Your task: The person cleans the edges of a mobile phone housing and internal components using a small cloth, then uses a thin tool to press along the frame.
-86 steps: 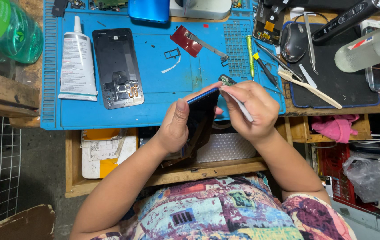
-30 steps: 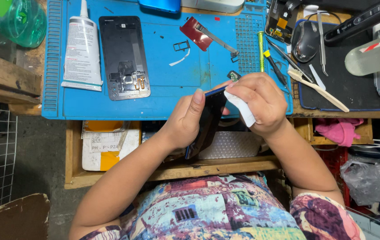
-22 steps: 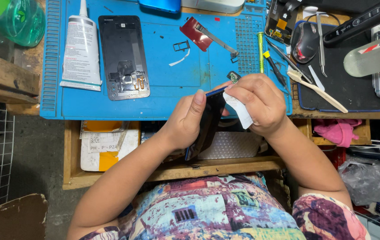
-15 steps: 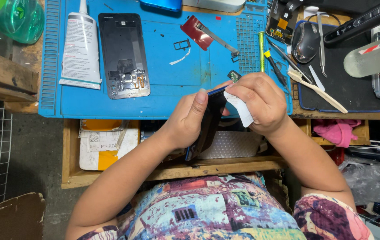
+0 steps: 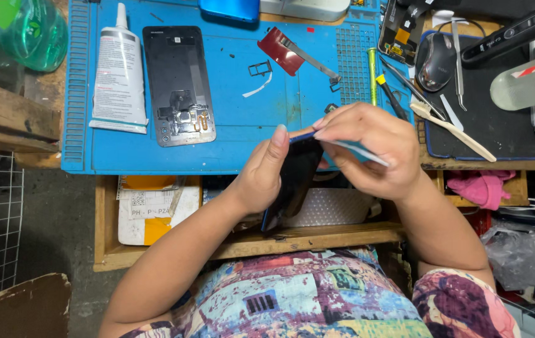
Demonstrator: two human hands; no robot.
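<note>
From where I watch, the blue work mat [image 5: 236, 138] fills the upper middle of the frame, with the wooden bench shelf [image 5: 249, 241] running below it. On the mat's left part lies a dark phone back housing [image 5: 178, 84], flat, beside a white glue tube [image 5: 119, 72]; a red part with a metal strip [image 5: 286, 51] sits near the top centre. At centre frame, off the mat's lower edge, is the dark phone [image 5: 294, 181]: its long axis runs from lower left up to upper right, tilted on edge toward me. My left hand [image 5: 261, 178] is closed around its left side, thumb up by the top corner. My right hand [image 5: 371, 150] sits just right of that top corner, fingers pinched narrow on a thin white-and-blue pry card [image 5: 361, 153] whose tip meets the phone's upper edge. So the phone lies to the left of the right hand, touching, and the seam runs away down-left.
</note>
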